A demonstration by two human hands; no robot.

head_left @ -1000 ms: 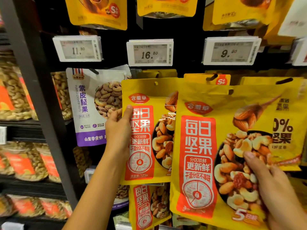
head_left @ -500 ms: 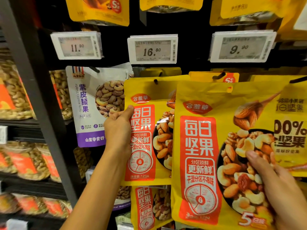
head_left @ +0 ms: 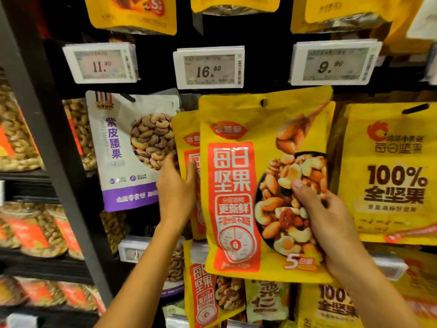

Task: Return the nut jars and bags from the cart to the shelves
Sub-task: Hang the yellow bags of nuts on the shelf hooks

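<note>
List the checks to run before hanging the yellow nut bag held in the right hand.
1. Right hand holds the front bag, thumb on its face: ok.
2. Left hand pinches the rear bag at its edge, steadying it: ok.
3. Front bag's label matches the rear bag's: ok.
4. Hang hole lined up with a hook: cannot tell, hook hidden.
5. Price tag above reads 16.80: ok.
</note>
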